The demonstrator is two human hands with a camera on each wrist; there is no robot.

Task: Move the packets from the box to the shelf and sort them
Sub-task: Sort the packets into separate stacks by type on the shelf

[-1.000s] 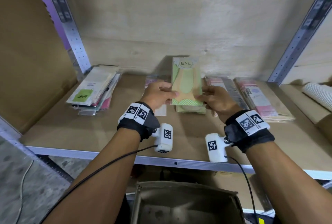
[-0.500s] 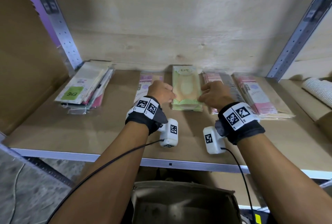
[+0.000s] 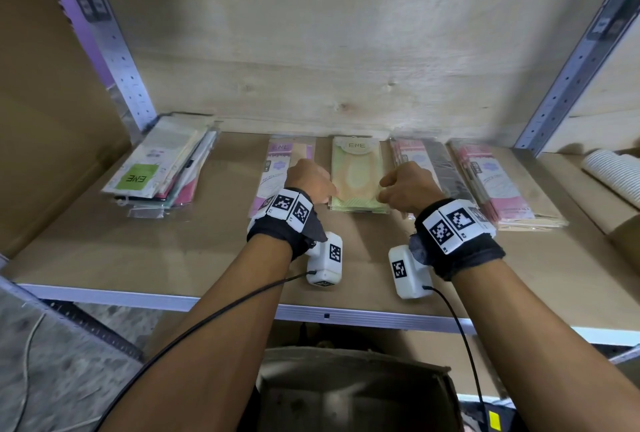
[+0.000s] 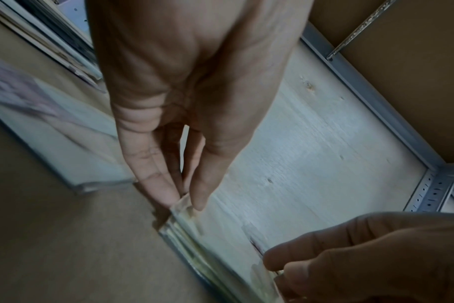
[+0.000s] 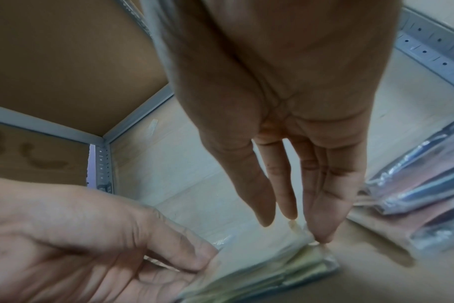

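Observation:
A stack of green packets lies flat mid-shelf, its top one marked ENE. My left hand pinches the top packet's near-left corner between thumb and fingers. My right hand pinches the near-right corner the same way. The packet rests on the stack below it. The cardboard box stands under the shelf in front of me; its inside is dim and I cannot make out any packets in it.
On the shelf lie a purple packet left of the green stack, a pink and black pile and a pink pile to the right, and a mixed heap far left. A white ribbed roll lies beyond the right post.
The green packet, held tilted up a second ago, has been lowered flat onto the green stack. Both hands moved down and forward with it and stayed on its near corners.

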